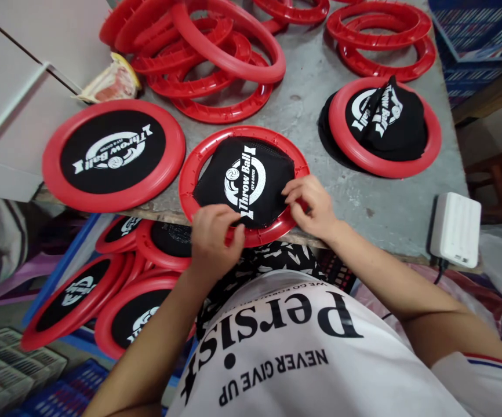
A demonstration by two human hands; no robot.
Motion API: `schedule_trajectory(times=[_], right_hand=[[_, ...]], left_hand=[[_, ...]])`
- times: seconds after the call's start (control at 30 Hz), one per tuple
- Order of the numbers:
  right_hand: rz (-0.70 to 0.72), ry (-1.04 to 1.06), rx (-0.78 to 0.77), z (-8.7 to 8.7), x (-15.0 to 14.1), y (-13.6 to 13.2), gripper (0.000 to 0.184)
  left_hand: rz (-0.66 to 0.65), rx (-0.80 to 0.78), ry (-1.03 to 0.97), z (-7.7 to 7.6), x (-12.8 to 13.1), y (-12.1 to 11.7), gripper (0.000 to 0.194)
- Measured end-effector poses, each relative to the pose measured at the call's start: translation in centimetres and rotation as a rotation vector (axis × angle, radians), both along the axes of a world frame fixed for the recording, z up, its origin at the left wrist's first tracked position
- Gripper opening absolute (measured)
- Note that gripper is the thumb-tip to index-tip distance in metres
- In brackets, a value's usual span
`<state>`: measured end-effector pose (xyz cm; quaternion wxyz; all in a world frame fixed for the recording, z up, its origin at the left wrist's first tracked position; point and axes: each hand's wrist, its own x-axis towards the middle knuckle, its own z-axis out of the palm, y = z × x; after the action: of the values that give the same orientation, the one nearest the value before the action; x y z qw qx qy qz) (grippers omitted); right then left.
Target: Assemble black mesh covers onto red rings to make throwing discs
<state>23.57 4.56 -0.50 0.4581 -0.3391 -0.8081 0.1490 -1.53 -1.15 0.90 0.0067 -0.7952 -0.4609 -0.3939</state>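
A red plastic ring (185, 184) lies at the table's front edge with its pegged inner side up. Over its opening sits a black fabric disc (272, 168) with white "Throw Ball" print, its edge uneven inside the rim. My left hand (214, 240) is at the near left of the ring, fingers curled at the fabric's near edge; the exact grip is partly hidden. My right hand (314, 207) is at the right side, with bent fingertips on the fabric's right edge and the thumb below them.
At left lies a covered throw disc (114, 155). Loose red rings (233, 46) pile up behind, with more rings (379, 37) back right. Another ring (342, 136) carries loose black fabric. A white power bank (456, 229) sits at the right edge. Several covered discs (77, 295) fill a crate below left.
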Motion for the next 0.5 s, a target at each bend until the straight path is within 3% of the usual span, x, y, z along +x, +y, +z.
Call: schedule_trajectory(times=[0.1, 0.2, 0.3, 0.37, 0.5], right_hand=[[-0.387, -0.067, -0.080, -0.1, 1.6, 1.2, 0.013], [-0.592, -0.264, -0.188, 0.1, 3.1, 2.4, 0.038], [-0.629, -0.474, -0.336, 0.5, 3.7, 3.0, 0.056], [-0.599, -0.529, -0.432, 0.7, 3.4, 3.1, 0.056], [-0.566, -0.494, -0.475, 0.4, 2.7, 3.5, 0.053]], left_hand=[[0.209, -0.088, -0.039, 0.9, -2.4, 3.4, 0.024], [0.327, -0.236, -0.005, 1.5, -3.9, 7.9, 0.041], [0.326, -0.364, 0.068, 1.6, -3.7, 11.8, 0.053], [0.335, -0.411, 0.106, 1.4, -3.0, 13.3, 0.057], [0.365, -0.509, 0.143, 0.9, -2.5, 13.7, 0.066]])
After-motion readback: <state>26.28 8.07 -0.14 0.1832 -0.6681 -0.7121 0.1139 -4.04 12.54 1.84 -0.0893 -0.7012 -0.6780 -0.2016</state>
